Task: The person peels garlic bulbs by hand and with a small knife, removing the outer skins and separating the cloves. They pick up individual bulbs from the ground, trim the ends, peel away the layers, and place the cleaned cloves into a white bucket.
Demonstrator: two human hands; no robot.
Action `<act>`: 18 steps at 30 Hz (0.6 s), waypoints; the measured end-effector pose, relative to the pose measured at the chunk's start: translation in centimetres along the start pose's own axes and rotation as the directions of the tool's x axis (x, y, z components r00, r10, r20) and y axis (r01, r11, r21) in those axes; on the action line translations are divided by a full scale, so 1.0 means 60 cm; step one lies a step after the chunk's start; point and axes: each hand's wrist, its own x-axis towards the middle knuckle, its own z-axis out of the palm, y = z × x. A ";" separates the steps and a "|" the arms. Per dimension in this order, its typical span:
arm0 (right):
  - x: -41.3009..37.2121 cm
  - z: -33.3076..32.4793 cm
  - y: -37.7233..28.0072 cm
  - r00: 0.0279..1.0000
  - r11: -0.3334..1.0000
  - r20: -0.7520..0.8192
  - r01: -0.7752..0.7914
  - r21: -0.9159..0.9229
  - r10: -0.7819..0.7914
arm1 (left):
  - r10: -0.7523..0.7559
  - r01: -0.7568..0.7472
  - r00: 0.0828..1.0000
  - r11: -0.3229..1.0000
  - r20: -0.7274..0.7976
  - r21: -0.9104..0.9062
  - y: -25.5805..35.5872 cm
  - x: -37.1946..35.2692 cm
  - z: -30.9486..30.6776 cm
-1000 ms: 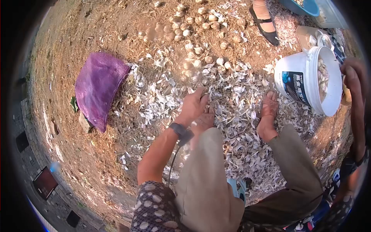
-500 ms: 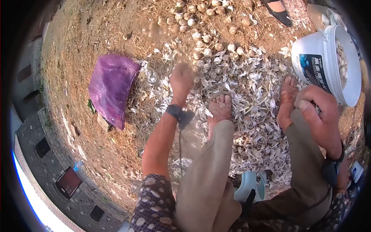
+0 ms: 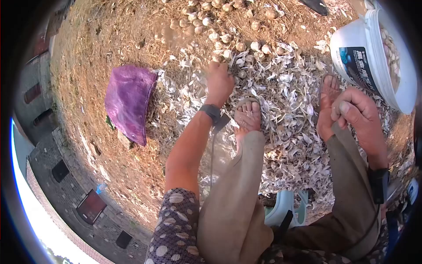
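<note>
My left hand (image 3: 220,82) reaches down to the near edge of the garlic bulbs (image 3: 241,46), its fingers bent at the ground; what they hold, if anything, is hidden. Dry white peels (image 3: 294,127) lie around it and between my feet. My right hand (image 3: 358,112) is above my right knee and beside my right foot, with thumb and fingers pressed together; I cannot make out anything between them. The white bucket (image 3: 351,57), tilted, stands just beyond it with pale cloves (image 3: 389,53) inside.
A purple mesh sack (image 3: 129,101) lies on the dry ground at the left. A light blue plastic stool (image 3: 283,207) is under me. A dark shoe (image 3: 317,6) shows at the top edge. Brick paving and a wall run along the far left.
My left hand has moved right and slightly up to the bulbs. My right hand has turned a little, showing its pinched fingers. The view has shifted slightly.
</note>
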 end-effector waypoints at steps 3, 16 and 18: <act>-0.007 -0.007 0.002 0.983 0.996 0.165 -0.085 0.016 0.082 | 0.144 -0.149 0.978 0.988 -0.152 -0.026 0.000 0.001 -0.010; -0.007 -0.014 0.031 0.967 0.992 0.242 -0.054 -0.116 0.081 | -0.143 0.087 0.989 0.693 -0.019 -0.715 0.209 -0.024 -0.114; -0.008 -0.017 0.039 0.966 0.994 0.239 -0.084 -0.071 0.098 | -0.119 0.090 0.993 0.817 -0.014 -0.569 0.185 -0.020 -0.106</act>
